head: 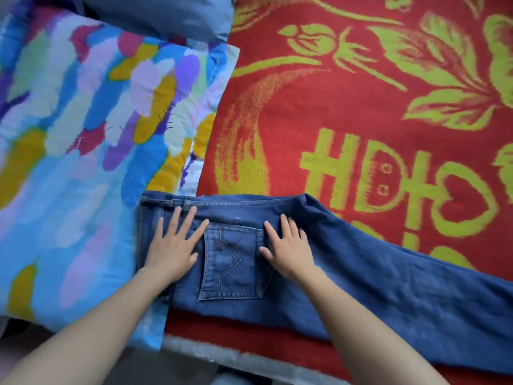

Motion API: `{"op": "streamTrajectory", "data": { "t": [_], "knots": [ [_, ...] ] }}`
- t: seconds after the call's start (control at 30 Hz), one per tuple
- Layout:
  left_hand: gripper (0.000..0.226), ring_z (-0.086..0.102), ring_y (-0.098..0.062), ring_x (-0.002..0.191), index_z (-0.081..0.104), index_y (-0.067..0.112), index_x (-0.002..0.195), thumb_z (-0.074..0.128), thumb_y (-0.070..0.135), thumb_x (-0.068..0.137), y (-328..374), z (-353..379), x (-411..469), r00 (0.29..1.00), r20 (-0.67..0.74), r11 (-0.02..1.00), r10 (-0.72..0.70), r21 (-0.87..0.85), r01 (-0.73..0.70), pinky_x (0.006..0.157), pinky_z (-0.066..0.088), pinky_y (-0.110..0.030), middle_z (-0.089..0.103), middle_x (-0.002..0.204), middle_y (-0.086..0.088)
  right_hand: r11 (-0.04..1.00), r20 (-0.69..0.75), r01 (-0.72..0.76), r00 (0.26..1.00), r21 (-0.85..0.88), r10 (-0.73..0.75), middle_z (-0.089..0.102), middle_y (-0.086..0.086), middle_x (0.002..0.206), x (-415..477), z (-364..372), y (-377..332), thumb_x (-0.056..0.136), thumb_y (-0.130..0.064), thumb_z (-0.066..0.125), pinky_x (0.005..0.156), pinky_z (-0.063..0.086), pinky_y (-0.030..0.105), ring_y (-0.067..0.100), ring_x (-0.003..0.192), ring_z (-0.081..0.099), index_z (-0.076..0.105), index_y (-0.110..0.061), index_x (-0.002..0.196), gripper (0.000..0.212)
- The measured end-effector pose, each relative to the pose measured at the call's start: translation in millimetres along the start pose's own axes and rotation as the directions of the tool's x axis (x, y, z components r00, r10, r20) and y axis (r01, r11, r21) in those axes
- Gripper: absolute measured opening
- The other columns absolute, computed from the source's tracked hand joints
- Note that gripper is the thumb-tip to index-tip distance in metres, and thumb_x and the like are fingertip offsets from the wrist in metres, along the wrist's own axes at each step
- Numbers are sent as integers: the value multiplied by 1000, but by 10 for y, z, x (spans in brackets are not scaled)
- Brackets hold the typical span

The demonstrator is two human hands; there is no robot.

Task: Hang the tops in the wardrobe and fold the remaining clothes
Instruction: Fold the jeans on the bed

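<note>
I see dark blue jeans [388,287] lying flat, back pocket up, waistband on the colourful quilt [69,162], legs stretching right over the red blanket [361,107].

Large yellow-green sign [325,168] woven into red blanket [347,107], beyond right grip [287,247]: reads roughly "HD" plus heart outline; otherwise illegible.

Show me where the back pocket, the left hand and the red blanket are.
back pocket [231,262], head view, centre of the stitched patch.
left hand [172,247], head view, back of the hand.
red blanket [319,107], head view, bare red part above the lettering.
</note>
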State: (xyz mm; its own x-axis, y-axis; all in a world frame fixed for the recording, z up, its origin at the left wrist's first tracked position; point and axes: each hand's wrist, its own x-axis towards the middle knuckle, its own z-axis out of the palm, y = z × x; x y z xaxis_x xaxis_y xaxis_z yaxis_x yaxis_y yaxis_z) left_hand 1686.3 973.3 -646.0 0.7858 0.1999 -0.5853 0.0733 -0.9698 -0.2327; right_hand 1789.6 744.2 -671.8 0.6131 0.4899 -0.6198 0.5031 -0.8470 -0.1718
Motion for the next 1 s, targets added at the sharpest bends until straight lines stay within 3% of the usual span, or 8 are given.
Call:
{"op": "streamTrajectory", "data": {
  "t": [0.2,0.3,0.43,0.53,0.63,0.8,0.9,1.0],
  "knots": [
    [76,-14,-34,143,-5,26,150,42,41,92,746,-159,-163,1000,22,998,-8,-54,9,113,2,-52,-20,154,-17,997,-356,-66,933,-43,47,62,21,121,-528,69,585,62,-37,85,82,51,52,35,111,60,70,-17,112,56],
    [77,-10,-33,143,1,27,150,46,38,89,1258,-296,-213,998,-16,995,58,-85,-60,114,3,-50,-15,155,-17,981,-333,-183,923,62,193,47,21,139,-849,261,1277,76,-38,74,95,42,55,38,127,46,56,-23,131,59],
    [81,14,-38,142,24,25,148,63,38,79,2088,-584,-283,986,-62,986,158,-50,-161,110,22,-52,8,155,-21,950,-197,-311,933,-16,302,12,11,157,-1310,593,2324,89,-64,14,112,14,53,29,145,9,13,-39,146,63],
    [78,23,-39,139,30,23,146,65,37,78,2697,-706,-318,971,-111,971,212,-91,-222,107,30,-49,15,154,-21,890,-116,-455,886,-27,449,-8,9,158,-1681,779,3127,90,-66,14,112,6,54,28,145,-8,-4,-44,146,63],
    [71,5,-30,144,-1,29,150,39,45,94,3395,-718,-314,981,-2,978,195,-79,-194,112,20,-39,-10,157,-14,787,-50,-617,786,-14,616,-13,12,157,-2190,942,3932,94,-60,23,112,8,55,31,144,-12,-4,-39,148,64],
    [71,9,-40,141,-7,32,149,33,54,95,4536,-932,-336,993,54,985,104,-142,-96,109,26,-40,-11,156,-15,599,71,-795,606,96,792,-8,15,157,-3015,989,5064,95,-51,36,112,14,51,32,144,-5,8,-31,150,65],
    [67,11,-39,141,-4,37,149,33,51,95,5016,-1110,-332,978,81,976,194,-114,-184,109,26,-40,-11,158,-8,382,150,-818,482,430,863,1,19,156,-3372,1064,5589,91,-45,51,110,20,49,35,143,9,10,-23,150,75],
    [64,11,-38,140,0,41,148,35,49,95,5225,-1267,-255,953,144,960,268,-120,-252,108,27,-41,-9,158,-1,127,202,-600,450,790,870,16,25,152,-3379,1108,5888,85,-27,67,111,22,42,38,139,21,13,-10,150,86]
  ]
}}
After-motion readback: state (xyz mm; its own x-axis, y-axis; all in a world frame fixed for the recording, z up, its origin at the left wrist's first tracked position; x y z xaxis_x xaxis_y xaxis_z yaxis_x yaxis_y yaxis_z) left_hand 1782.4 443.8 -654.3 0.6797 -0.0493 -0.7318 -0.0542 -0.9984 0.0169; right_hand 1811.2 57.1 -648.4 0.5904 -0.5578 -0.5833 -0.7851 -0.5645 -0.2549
